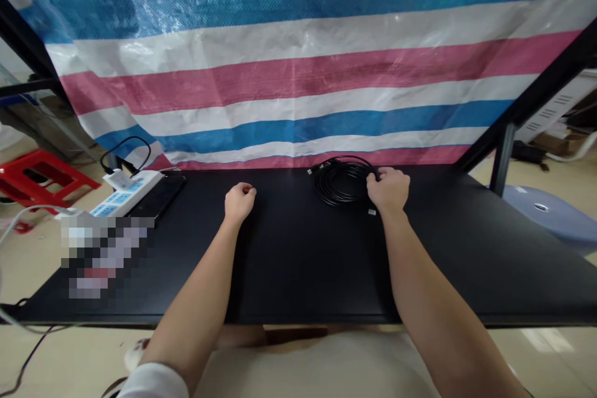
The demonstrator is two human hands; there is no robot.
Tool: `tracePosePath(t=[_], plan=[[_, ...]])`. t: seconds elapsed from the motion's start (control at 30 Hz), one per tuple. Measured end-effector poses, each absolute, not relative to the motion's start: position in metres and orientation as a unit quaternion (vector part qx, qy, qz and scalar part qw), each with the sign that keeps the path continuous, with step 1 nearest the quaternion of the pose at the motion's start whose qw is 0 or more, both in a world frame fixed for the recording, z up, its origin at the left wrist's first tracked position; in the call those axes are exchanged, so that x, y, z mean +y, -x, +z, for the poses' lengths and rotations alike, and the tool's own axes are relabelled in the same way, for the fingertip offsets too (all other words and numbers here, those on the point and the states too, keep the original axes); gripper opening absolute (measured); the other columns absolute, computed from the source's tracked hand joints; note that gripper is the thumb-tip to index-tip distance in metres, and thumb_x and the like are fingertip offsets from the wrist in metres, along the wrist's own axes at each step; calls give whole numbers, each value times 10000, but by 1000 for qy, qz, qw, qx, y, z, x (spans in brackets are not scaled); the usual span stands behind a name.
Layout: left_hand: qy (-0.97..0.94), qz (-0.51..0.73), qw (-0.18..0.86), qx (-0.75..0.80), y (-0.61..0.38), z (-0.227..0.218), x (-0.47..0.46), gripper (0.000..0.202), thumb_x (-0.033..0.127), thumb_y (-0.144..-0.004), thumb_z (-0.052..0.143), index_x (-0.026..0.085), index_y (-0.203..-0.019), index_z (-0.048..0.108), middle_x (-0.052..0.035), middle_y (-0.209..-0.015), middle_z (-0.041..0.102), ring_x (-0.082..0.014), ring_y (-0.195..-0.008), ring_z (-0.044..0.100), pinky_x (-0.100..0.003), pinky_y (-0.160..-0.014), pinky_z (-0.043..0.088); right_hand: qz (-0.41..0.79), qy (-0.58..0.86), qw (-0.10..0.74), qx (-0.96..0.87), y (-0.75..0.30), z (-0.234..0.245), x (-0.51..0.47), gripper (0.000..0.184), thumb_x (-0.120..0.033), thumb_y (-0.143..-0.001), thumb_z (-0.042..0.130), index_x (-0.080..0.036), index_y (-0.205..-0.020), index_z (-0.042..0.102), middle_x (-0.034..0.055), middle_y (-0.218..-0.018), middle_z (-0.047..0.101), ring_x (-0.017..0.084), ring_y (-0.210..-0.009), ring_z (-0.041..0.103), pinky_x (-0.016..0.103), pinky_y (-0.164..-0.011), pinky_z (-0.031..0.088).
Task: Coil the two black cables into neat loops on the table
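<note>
A coil of black cable (326, 189) lies near the back of the black table, several loops deep. A plug end shows at its upper left, and a small white tag lies by its lower right. My right hand (390, 189) is closed on the coil's right side, thumb and fingers pinching the loops. To the left of the coil, my left hand (240, 201) rests on or just over the table, apart from the cable. Its fingers are curled in, and I see nothing in them.
A white power strip (128, 194) with chargers plugged in stands on the left of the black table (303, 273), beside a dark phone-like slab (161, 199). A striped plastic sheet (293, 87) hangs behind. A red stool (44, 177) stands on the floor at left.
</note>
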State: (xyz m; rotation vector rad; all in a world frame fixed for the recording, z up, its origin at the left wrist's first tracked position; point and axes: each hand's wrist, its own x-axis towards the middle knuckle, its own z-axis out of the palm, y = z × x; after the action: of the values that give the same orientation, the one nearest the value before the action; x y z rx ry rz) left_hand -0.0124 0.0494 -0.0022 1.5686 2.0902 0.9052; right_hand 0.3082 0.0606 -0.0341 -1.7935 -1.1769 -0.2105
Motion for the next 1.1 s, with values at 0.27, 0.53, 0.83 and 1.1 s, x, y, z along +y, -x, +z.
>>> tracePosePath(t=[0.27, 0.53, 0.83, 1.1], plan=[[-565, 309, 185, 743, 13, -2, 49, 207, 223, -768, 534, 192, -898, 693, -81, -956, 719, -240, -973, 654, -329, -883, 479, -79, 715, 524, -456, -301, -36, 60, 128, -253, -754, 446, -203, -760, 564, 75, -733, 551, 242, -771, 537, 402, -765, 453], [-700, 383, 160, 581, -10, -8, 34, 362, 405, -796, 562, 178, -1059, 665, -105, -1075, 690, -248, -1029, 619, -379, -926, 476, -193, 620, 566, -508, -272, -29, 52, 261, -321, -891, 309, -213, -889, 547, 90, -834, 534, 239, -848, 553, 410, -852, 452], [-715, 392, 299, 495, -47, -17, 22, 146, 270, -848, 496, 193, -879, 616, -54, -844, 691, -173, -809, 647, -322, -814, 501, -160, 547, 570, -592, -266, -32, 48, 379, -465, -914, 282, -207, -864, 554, 82, -812, 542, 214, -784, 554, 377, -759, 459], [-474, 604, 399, 501, -29, -6, 40, 148, 159, -839, 456, 209, -700, 447, 71, -513, 446, -81, -464, 461, -202, -524, 404, -118, 700, 597, -373, -317, -35, 59, 373, -344, -857, 294, -183, -817, 629, 99, -801, 623, 238, -818, 578, 397, -784, 463]])
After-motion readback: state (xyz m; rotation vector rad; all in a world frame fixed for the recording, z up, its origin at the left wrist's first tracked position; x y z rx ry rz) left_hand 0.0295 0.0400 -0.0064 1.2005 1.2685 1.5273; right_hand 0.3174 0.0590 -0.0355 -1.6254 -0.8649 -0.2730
